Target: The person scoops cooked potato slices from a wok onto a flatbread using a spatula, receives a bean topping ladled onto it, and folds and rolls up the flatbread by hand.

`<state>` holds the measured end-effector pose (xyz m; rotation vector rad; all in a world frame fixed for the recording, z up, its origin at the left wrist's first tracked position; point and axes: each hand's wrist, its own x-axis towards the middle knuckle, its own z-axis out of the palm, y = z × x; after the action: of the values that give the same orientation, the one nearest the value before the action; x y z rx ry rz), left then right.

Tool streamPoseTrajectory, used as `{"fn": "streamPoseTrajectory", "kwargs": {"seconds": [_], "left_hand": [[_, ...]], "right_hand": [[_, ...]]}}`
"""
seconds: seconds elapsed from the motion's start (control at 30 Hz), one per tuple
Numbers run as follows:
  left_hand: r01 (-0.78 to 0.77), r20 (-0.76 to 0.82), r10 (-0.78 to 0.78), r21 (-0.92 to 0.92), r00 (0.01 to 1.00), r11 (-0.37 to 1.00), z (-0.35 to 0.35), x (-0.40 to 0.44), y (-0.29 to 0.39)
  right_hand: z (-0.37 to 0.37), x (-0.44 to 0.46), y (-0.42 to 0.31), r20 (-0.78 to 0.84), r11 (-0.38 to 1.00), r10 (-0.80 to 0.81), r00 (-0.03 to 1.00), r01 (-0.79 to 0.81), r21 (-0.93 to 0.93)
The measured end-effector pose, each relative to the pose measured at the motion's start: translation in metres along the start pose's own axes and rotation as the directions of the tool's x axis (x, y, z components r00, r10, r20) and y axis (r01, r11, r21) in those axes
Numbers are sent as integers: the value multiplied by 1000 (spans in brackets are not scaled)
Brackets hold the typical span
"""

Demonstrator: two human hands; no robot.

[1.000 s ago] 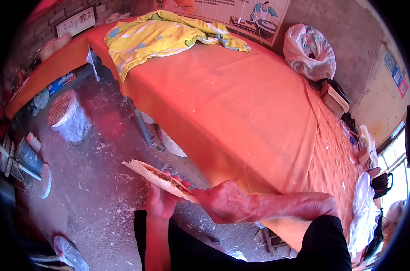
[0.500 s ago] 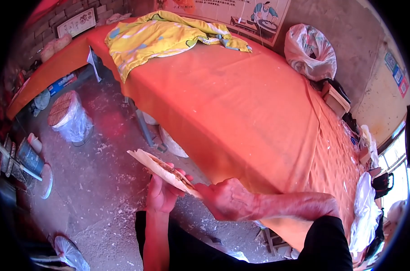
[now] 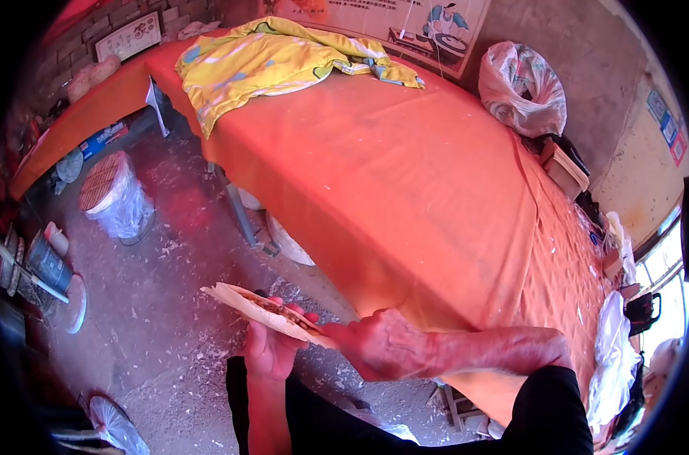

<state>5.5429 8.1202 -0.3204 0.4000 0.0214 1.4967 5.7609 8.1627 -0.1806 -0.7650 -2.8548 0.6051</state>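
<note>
A long pale flatbread (image 3: 272,320), split along its upper side, shows brown filling in the opening. My left hand (image 3: 272,353) grips it from below, with fingertips showing along its far side. The bread slopes down toward the right. At its right end is my right hand (image 3: 382,345), closed, its knuckles toward the camera. What the right fingers hold is hidden; I cannot tell whether they pinch the bread or a small tool. Both hands are in front of the near edge of a table under an orange cloth (image 3: 390,189).
A crumpled yellow patterned cloth (image 3: 261,64) lies at the table's far end. Plastic bags hang or lie on the right, including a white one (image 3: 613,360). On the floor at left stand a plastic-wrapped stool (image 3: 120,201) and a blue bucket (image 3: 48,262). White scraps litter the floor.
The flatbread and my left hand have shifted down and slightly left. The bread lies flatter, and more filling shows. My right hand has moved slightly down, still at the bread's right end.
</note>
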Motion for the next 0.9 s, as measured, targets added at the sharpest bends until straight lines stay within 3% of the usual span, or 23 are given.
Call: {"fn": "streamPoseTrajectory", "kwargs": {"seconds": [0.07,0.17,0.47,0.9], "left_hand": [[-16,4,16,21,1000,1000,2,-1,0],[-16,20,16,24,1000,1000,1,0,0],[-22,1,22,30,1000,999,-1,-3,-4],[-38,40,39,-28,998,999,-3,-3,-9]], "right_hand": [[-1,1,-1,30,1000,6,1000,-6,2],[3,0,3,-92,997,-72,993,72,-8],[1,0,-1,3,1000,-5,1000,5,-19],[0,0,-1,17,1000,-18,1000,18,0]]}}
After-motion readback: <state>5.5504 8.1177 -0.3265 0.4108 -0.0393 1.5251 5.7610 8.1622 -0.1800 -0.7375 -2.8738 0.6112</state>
